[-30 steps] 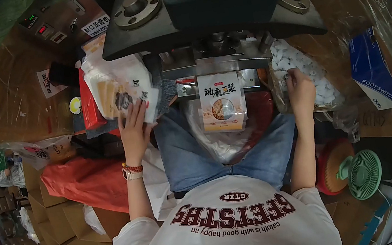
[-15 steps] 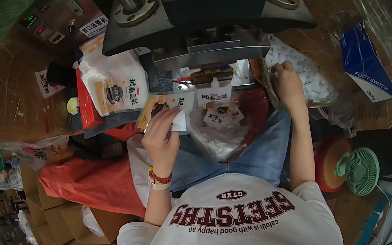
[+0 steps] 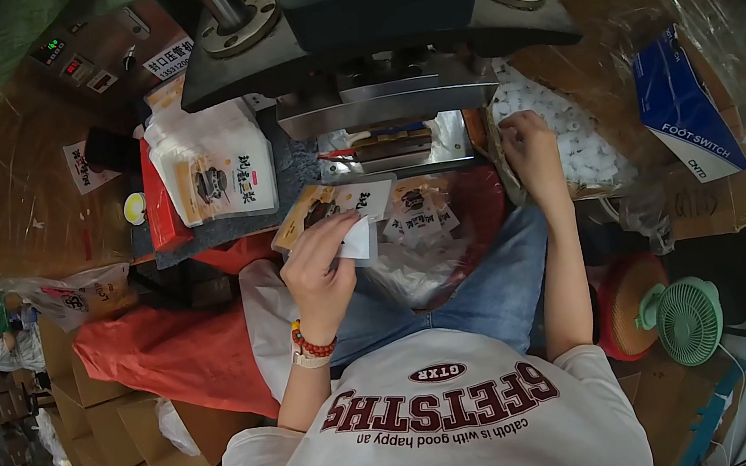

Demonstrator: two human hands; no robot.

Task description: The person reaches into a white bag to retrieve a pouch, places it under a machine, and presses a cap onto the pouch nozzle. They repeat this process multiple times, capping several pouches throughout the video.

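Observation:
In my left hand [image 3: 319, 269] is a flat printed pouch [image 3: 323, 205], yellow and white, pinched at its lower part; a white corner shows beside my fingers. My right hand [image 3: 534, 158] is at the left edge of a tray of small white plastic spouts [image 3: 557, 116]. Its fingers are curled together, and whatever they hold is hidden. Straight ahead stands a press machine [image 3: 388, 102] with a metal bar over a lit opening. Below it, between my legs, a clear plastic bag [image 3: 412, 270] holds several printed pouches [image 3: 419, 207].
A stack of printed pouches [image 3: 226, 172] rests in a red box [image 3: 163, 201] at the left. Behind it is a control box [image 3: 104, 51] with lit displays. To the right are a blue and white carton [image 3: 690, 112] and a green fan [image 3: 689, 320]. Cardboard boxes [image 3: 113, 417] stand lower left.
The pouch with a white spout at the press opening has dropped into the bag below. My left hand has moved slightly right with its pouch. My right hand stays by the tray's edge.

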